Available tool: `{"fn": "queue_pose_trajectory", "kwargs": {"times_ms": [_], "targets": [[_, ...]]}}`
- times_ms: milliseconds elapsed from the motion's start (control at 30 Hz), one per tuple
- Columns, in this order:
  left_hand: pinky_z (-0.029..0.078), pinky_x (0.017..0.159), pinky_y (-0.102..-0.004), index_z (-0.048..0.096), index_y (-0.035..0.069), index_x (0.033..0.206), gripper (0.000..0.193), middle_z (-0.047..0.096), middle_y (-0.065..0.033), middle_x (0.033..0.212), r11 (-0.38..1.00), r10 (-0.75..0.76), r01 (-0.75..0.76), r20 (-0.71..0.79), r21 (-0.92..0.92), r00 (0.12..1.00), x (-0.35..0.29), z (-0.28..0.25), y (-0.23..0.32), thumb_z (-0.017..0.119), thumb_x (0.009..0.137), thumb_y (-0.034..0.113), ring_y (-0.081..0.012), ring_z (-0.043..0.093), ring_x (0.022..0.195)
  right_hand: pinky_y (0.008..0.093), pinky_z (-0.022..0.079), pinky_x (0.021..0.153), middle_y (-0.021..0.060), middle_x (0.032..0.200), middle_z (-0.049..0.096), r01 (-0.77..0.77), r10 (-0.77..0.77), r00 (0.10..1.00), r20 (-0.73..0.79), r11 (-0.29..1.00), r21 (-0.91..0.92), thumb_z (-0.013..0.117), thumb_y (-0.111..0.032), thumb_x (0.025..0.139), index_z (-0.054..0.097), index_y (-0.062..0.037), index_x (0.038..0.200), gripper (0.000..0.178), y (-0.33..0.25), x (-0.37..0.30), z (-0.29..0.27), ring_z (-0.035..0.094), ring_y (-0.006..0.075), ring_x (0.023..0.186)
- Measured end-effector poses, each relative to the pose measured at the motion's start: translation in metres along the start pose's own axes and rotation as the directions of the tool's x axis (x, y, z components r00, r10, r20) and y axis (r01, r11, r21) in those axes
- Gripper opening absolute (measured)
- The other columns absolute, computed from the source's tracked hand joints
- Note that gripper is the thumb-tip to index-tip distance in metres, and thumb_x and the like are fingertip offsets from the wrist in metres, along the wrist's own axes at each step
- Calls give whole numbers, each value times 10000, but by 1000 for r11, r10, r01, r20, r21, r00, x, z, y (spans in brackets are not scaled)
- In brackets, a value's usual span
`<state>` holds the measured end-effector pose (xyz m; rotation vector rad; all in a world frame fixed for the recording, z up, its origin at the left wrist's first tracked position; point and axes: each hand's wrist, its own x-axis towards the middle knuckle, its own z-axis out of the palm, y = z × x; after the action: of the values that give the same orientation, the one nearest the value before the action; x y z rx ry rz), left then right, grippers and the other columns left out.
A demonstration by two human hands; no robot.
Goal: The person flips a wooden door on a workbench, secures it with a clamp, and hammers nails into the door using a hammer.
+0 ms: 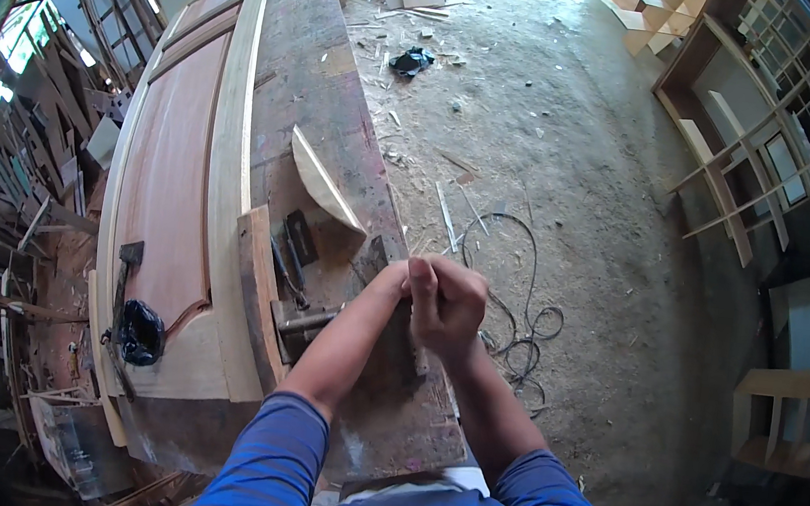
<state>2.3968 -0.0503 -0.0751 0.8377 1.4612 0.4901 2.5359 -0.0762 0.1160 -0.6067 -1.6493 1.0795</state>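
My hands meet in front of me above the right edge of a worn wooden workbench [308,92]. The right hand [449,308] is closed with its thumb uppermost; whatever it may grip is hidden. Pressed against it, my left hand [399,278] is mostly covered, and its fingers do not show clearly. Under my left forearm lies a metal clamp-like tool [305,323] beside a wooden strip [256,286]. Just beyond are dark hand tools [296,246] and a pale curved wood piece [323,184]. A panelled wooden door [178,137] lies along the bench's left side.
On the door rest a hammer [126,271] and a black plastic bag [141,333]. A dark cable [528,332] coils on the dusty floor [609,306] at right, among wood scraps. Wooden frames [725,160] stand far right; stacked boards [50,123] crowd the left.
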Motion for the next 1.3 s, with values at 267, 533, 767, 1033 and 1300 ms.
{"fn": "queue_pose_trajectory", "kwargs": {"times_ms": [267, 533, 767, 1033, 1300], "targets": [[549, 856, -541, 587, -14, 1088, 430, 722, -328, 1043, 856, 511, -424, -364, 295, 779, -31, -6, -24, 553, 1077, 415, -487, 704, 1045, 354, 401, 496, 98, 585, 547, 411, -431, 901, -50, 885, -219, 665, -70, 1029, 637, -3, 714, 323, -7, 13, -2, 544, 195, 482], [478, 840, -666, 515, 18, 1158, 296, 672, -368, 950, 829, 553, -426, -425, 361, 717, -53, 12, -25, 452, 1133, 306, -597, 639, 985, 372, 337, 462, 97, 549, 477, 166, -225, 958, -176, 940, -299, 636, -61, 1048, 515, -21, 669, 400, 0, 9, 8, 478, 204, 443], [460, 866, -657, 505, 7, 1103, 322, 651, -370, 945, 795, 605, -530, -437, 293, 666, -30, 9, -32, 416, 1143, 314, -604, 616, 990, 428, 362, 470, 167, 526, 463, -4, -86, 982, -171, 885, -465, 639, -184, 1081, 550, -37, 681, 436, 27, 76, 45, 468, 299, 410], [522, 907, -665, 502, 50, 1217, 329, 721, -371, 1003, 906, 400, -212, -575, 367, 714, -65, 18, -10, 387, 1134, 346, -576, 690, 1014, 480, 400, 500, 200, 546, 510, 4, -107, 979, -172, 860, -510, 660, -267, 1065, 591, -51, 686, 441, 30, 81, 58, 508, 383, 450], [624, 755, -575, 510, -14, 1150, 222, 764, -287, 864, 841, 362, 70, -654, 537, 664, -92, 40, -4, 522, 1036, 177, -458, 789, 854, 492, 421, 524, 205, 564, 537, 38, -179, 968, -177, 800, -598, 619, -301, 1082, 638, -40, 701, 462, 33, 80, 57, 545, 412, 488]]}}
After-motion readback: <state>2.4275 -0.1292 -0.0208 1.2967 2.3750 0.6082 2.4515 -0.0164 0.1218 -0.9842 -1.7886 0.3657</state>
